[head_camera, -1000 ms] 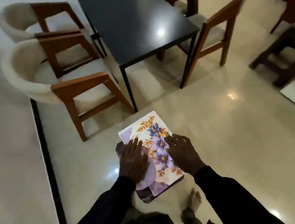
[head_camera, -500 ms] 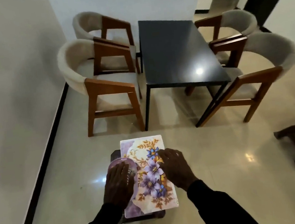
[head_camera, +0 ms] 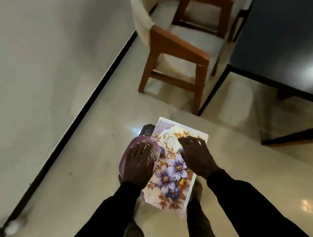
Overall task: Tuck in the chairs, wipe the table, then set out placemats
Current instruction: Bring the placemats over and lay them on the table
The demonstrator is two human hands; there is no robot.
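Observation:
A stack of floral placemats (head_camera: pixel 175 170), white with purple flowers, lies on a small dark stool (head_camera: pixel 146 130) on the floor in front of me. My right hand (head_camera: pixel 195 154) rests flat on the top placemat, fingers spread. On the stack's left edge my left hand (head_camera: pixel 137 165) presses a rounded purple piece (head_camera: pixel 124 162); whether that is a cloth or a mat I cannot tell. The black table (head_camera: pixel 282 30) stands at the upper right, with a wooden chair with a cream back (head_camera: pixel 178 42) on its left side, pulled out a little.
A pale wall with a black baseboard (head_camera: pixel 90 99) runs diagonally along the left. Glossy tiled floor (head_camera: pixel 246 166) spreads around the stool. Dark wooden legs of other furniture (head_camera: pixel 301 136) show at the right edge. My foot (head_camera: pixel 198 189) stands just beside the stool.
The view has swung down and to the left, so the table and the right-hand chairs have slid out of frame. Both hands stay on the placemat stack; my right hand has shifted slightly towards its right edge.

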